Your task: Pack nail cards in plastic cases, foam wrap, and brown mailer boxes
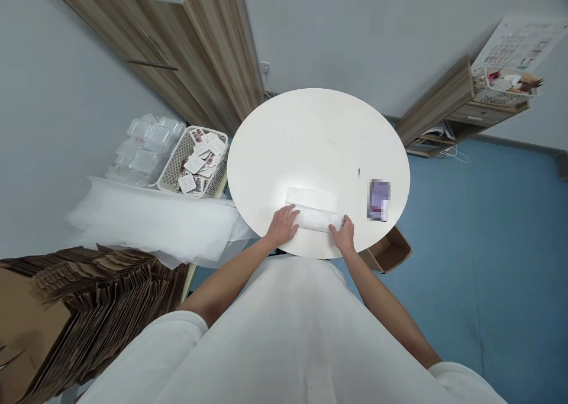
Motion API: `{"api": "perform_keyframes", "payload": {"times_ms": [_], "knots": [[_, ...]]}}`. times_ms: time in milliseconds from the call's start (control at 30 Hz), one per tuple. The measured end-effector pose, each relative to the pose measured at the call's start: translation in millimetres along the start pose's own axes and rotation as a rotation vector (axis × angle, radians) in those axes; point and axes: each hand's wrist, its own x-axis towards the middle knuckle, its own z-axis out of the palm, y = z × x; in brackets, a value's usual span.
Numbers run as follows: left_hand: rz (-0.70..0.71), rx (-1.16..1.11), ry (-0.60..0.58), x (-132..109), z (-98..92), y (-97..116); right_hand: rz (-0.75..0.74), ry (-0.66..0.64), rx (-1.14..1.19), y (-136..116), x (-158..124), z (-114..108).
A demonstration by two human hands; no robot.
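"What was farthest left?"

"A stack of folded cardboard, packed upright on edge. Just beyond it lay translucent white sheets, and behind those, piled clear plastic boxes."

"And the white basket?"

"Beside the boxes, full of loose cards. A wood-grain cabinet stood behind, against the wall."

"Then the round white table. Where was the left hand?"

"Over the near part of it, at the left end of the white bundle. Its fingers were slightly spread, holding that end between thumb and fingertips."

"How did the bundle lie?"

"Flat on the tabletop near its front edge, long side running left to right, between both hands. A pale strip showed just behind; I couldn't tell whether it was paper or glare."

"The right hand?"

"It held the bundle's right end, thumb and forefinger moderately apart around the corner."

"Farther right?"

"A blurred purple item lay on the table, apart from the hand. Below the rim sat an open cardboard box, and farthest right stood a shelf unit bearing another basket."
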Motion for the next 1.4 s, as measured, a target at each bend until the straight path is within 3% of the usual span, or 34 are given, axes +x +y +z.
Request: {"api": "perform_keyframes", "payload": {"times_ms": [100,267,367,500,733,900,1033,1133,1300,1400], "knots": [[0.203,0.067,-0.140,4,8.6,22,0.052,-0.062,0.087,1,-8,7],[0.146,0.162,-0.282,6,25.5,30,0.179,-0.071,0.234,-14,2,8],[0.145,0.178,-0.320,4,28.3,25,0.192,-0.176,0.325,-23,11,-1],[0.139,0.142,-0.319,2,29.2,22,0.082,-0.274,0.375,-26,13,-9],[0.101,0.032,-0.280,-2,40.1,26,0.122,-0.212,0.248,-15,5,-4],[0.087,-0.026,-0.295,-3,38.1,30,0.074,-0.245,0.315,-31,2,10],[0.045,-0.114,-0.242,-4,27.9,27,0.006,-0.363,0.336,-45,0,17],[0.110,-0.105,-0.209,-6,24.7,26,-0.024,-0.401,0.271,-47,1,16],[0.193,0.004,-0.273,-9,29.3,25,-0.098,-0.386,0.121,-42,6,5],[0.193,0.009,-0.272,-11,27.6,22,-0.241,-0.336,-0.062,-38,2,4]]}}
